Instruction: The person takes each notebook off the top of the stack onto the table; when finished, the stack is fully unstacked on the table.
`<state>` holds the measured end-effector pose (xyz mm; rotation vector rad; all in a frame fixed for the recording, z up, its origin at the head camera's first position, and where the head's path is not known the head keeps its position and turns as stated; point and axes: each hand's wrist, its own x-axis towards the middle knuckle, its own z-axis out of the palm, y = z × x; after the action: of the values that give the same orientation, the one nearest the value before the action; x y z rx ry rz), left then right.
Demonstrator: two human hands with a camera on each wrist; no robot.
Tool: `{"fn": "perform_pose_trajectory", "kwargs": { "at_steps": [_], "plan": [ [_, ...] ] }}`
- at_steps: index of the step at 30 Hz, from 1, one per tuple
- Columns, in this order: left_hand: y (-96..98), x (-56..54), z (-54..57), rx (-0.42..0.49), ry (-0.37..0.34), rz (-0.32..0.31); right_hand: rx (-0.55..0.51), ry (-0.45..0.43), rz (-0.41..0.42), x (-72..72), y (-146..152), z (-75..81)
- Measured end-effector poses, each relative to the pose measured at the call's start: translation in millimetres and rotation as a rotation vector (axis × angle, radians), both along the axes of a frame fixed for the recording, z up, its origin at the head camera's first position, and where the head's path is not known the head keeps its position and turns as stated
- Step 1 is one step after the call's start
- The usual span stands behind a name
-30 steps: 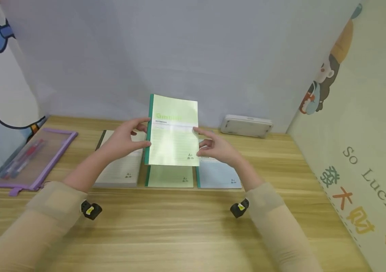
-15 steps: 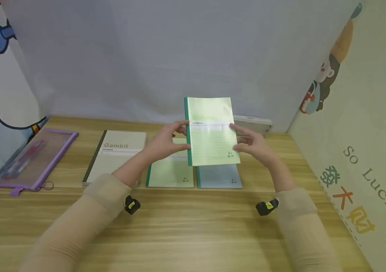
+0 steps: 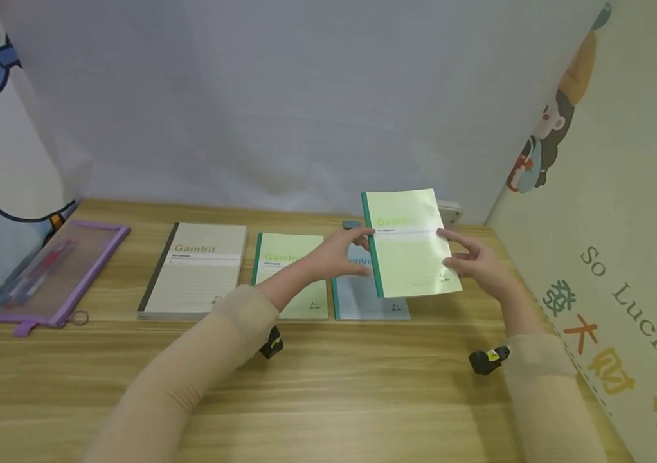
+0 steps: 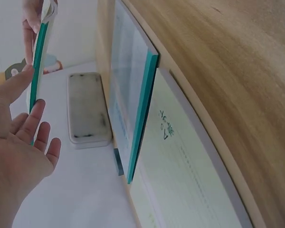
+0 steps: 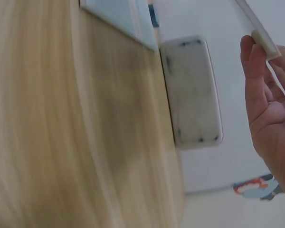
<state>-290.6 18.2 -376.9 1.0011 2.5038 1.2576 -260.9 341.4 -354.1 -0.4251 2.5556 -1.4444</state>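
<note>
A pale green notebook [image 3: 409, 247] with a darker green spine is held up over the right part of the table, tilted, overlapping the blue notebook [image 3: 357, 299] in the head view. My left hand [image 3: 337, 254] pinches its spine between thumb and fingers; in the left wrist view that hand [image 4: 12, 147] sits at the green spine [image 4: 39, 57]. My right hand [image 3: 481, 263] pinches the opposite edge. From the right wrist, the fingers of the right hand [image 5: 273, 109] show at the notebook's edge. A second green notebook [image 3: 311, 292] lies left of the blue one, partly behind my left forearm.
A thick white notebook or stack [image 3: 195, 276] lies further left. Beyond it is a purple-edged mesh pouch [image 3: 62, 276] with pens. A white case [image 5: 192, 92] stands against the back wall, mostly hidden in the head view. A small grey-blue block [image 3: 351, 224] lies behind the blue notebook.
Both hands have carried the green notebook to the right, from above the lying green notebook to past the blue one. It is now lower and more tilted.
</note>
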Motion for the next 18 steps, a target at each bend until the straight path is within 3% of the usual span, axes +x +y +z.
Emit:
{"fn": "perform_pose_trajectory", "kwargs": {
  "at_steps": [5, 12, 18],
  "plan": [
    [19.5, -3.7, -15.6, -0.082, 0.011, -0.101, 0.028, -0.013, 0.01, 6.0, 26, -9.2],
    [44.0, -1.5, -35.9, -0.252, 0.072, -0.136, 0.065, -0.075, 0.002, 10.3, 52, -26.0],
    [60.5, -0.2, -43.5, -0.368, 0.085, -0.164, 0.04, -0.135, 0.023, 12.7, 70, -39.9]
  ]
}}
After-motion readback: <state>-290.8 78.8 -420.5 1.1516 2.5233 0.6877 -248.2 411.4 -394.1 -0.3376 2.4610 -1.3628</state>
